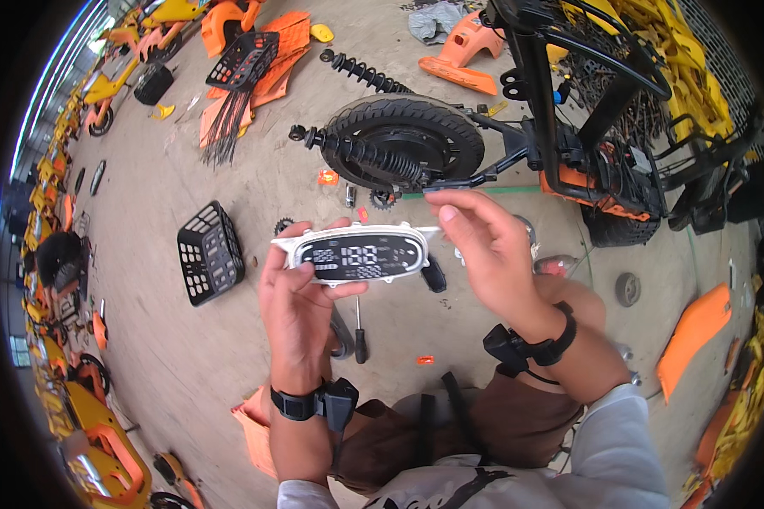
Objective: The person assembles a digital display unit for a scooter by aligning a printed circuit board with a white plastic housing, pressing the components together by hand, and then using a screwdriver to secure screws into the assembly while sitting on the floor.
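Observation:
A scooter's instrument cluster with a white housing and a dark display (363, 256) is in my left hand (296, 286), thumb on the front near its left end and fingers behind and below. Digits and symbols show on the display. My right hand (493, 248) is at the cluster's right end, thumb and forefinger close to the white tab there; whether they touch it I cannot tell. Beyond the cluster lies a rear wheel with a black tyre (468, 137), with two coil-spring shock absorbers (369, 153) beside it. Below the cluster a screwdriver (360, 343) rests on the floor.
A black scooter frame (541, 114) stands at upper right. A black plastic basket (211, 254) sits on the floor at left, another (245, 60) on orange panels farther off. An orange body panel (694, 337) lies at right. Yellow scooters (105, 83) line the left side.

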{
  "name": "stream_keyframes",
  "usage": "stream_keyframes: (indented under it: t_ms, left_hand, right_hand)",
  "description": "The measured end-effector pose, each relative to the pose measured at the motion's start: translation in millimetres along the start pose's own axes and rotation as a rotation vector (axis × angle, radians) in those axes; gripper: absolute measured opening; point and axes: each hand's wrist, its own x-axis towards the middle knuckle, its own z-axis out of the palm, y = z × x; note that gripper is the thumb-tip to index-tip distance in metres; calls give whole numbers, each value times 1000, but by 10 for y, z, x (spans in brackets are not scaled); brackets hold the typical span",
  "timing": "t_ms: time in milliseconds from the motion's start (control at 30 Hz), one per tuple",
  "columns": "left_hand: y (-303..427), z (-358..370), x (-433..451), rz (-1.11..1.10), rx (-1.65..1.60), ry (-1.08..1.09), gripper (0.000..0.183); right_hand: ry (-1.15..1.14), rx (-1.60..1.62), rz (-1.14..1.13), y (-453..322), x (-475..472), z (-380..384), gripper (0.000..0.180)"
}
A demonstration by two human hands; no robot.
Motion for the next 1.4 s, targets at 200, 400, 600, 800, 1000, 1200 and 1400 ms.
stream_keyframes:
  t_ms: [200,400,600,800,1000,1200,1400]
  left_hand:
    - [-66,-22,-16,149,-82,33,40]
    - [-93,-45,12,151,55,24,36]
    - [-84,-112,-22,43,95,-2,23]
    - [-98,-37,-37,-15,140,-43,36]
    - [-86,-32,-66,31,184,6,34]
    - [-121,-11,-79,87,252,63,33]
    - [-127,2,-88,140,328,92,31]
  right_hand:
    - [-261,615,435,-107,-36,33,39]
    - [-182,672,295,-75,-7,-22,41]
    - [-161,612,278,-82,26,-89,41]
    - [-110,612,247,-112,16,-33,36]
    - [124,-29,-230,-130,28,-21,22]
    - [73,-107,-186,-78,10,-19,18]
    - [76,-112,-123,-77,8,10,19]
